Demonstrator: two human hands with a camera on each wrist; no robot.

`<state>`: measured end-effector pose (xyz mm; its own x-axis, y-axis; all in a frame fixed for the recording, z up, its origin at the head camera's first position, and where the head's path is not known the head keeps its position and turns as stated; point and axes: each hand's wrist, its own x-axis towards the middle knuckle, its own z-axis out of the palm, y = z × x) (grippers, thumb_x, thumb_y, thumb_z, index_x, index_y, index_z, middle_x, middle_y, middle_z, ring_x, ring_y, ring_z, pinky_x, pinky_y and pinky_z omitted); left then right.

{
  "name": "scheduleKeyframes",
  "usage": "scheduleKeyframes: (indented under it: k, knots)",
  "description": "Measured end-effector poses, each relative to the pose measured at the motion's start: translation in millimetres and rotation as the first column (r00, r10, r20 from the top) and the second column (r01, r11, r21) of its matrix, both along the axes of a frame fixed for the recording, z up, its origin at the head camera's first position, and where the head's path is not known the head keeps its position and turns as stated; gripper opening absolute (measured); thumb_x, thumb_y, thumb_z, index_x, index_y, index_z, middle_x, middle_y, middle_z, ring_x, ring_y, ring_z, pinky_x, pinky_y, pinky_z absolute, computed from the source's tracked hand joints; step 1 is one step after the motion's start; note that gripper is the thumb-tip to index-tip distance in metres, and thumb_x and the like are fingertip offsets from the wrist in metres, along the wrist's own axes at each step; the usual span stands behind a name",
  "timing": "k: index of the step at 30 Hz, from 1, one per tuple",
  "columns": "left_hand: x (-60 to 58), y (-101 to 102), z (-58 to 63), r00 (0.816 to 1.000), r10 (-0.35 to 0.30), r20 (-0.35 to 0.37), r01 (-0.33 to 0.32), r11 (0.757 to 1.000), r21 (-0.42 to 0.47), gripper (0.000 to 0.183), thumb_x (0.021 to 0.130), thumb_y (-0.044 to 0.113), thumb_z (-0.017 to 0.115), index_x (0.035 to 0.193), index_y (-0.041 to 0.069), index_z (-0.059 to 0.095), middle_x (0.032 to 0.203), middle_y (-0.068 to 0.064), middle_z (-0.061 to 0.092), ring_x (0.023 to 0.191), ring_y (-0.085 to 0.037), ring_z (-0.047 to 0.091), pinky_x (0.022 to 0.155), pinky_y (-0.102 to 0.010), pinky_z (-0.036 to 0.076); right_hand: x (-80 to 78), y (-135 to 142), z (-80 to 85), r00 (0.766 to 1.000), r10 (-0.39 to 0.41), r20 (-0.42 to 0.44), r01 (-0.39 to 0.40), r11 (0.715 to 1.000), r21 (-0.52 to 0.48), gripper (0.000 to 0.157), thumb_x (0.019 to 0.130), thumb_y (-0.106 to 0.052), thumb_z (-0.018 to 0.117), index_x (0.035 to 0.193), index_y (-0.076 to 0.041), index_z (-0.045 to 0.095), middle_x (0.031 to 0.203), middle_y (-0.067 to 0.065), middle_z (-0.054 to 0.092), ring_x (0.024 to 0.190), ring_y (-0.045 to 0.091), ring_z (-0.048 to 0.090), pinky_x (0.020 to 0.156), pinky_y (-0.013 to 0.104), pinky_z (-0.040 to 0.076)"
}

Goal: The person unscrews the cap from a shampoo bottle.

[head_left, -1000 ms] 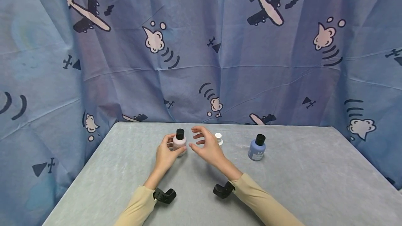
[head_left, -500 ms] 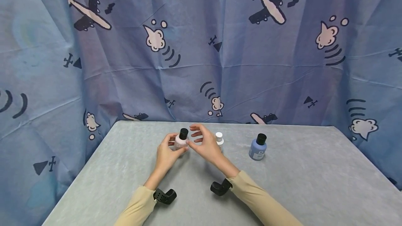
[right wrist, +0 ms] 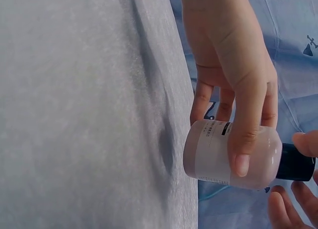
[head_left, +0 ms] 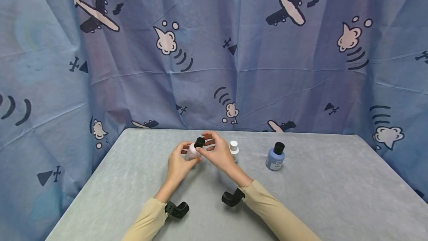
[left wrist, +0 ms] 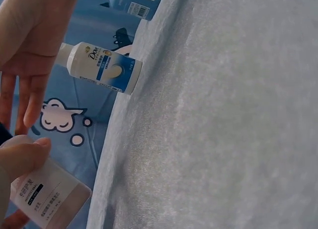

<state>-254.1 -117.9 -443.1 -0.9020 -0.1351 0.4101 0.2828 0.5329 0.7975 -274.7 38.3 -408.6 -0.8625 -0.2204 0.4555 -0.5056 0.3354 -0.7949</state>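
My left hand [head_left: 178, 163] grips a pale pink bottle [head_left: 191, 153] with a black cap [head_left: 200, 142], thumb in front and fingers behind. The bottle is tilted, its capped end toward my right hand [head_left: 220, 154]. In the right wrist view the pink bottle [right wrist: 211, 152] shows a printed label, and the right thumb [right wrist: 306, 142] lies against the cap [right wrist: 294, 162]. The other right fingers are spread around the cap, partly cut off by the frame. From the left wrist they look nearly straight beside the bottle's neck.
A white bottle [head_left: 234, 152] with a white cap stands just behind my right hand; the left wrist view shows its blue label. A blue bottle [head_left: 275, 159] with a black cap stands farther right. The grey table [head_left: 321, 196] ends at a patterned blue curtain [head_left: 284, 73].
The left hand has tilted the pink bottle, swinging its cap rightward. My right hand has moved slightly left, its thumb coming up to the cap. The white bottle is now less hidden.
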Motion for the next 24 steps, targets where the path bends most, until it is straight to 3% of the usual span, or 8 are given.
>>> scheduleKeyframes:
  k: [8,24]
  knots:
    - [-1.2,1.7,1.4,0.999,0.001,-0.039,-0.003,1.000,-0.031,0.056,0.065,0.022,0.089,0.115,0.014,0.065,0.109,-0.007,0.068,0.093,-0.024,0.063,0.084,-0.043,0.048,-3.6,-1.1,0.2,1.000,-0.011,-0.006,0.011,1.000,-0.022,0.039,0.078,-0.013,0.079,0.113,-0.008,0.062,0.102,0.013,0.068,0.083,0.024,0.067,0.074,0.034,0.057]
    - [0.0,3.0,-0.2,0.997,0.022,-0.078,-0.024,0.999,-0.030,0.056,0.064,0.020,0.090,0.114,0.013,0.066,0.109,-0.008,0.068,0.092,-0.026,0.063,0.084,-0.045,0.047,-3.4,-2.1,2.1,0.998,-0.032,0.056,0.033,0.999,-0.024,0.035,0.078,-0.012,0.079,0.110,-0.007,0.066,0.102,0.011,0.068,0.085,0.023,0.067,0.074,0.029,0.056]
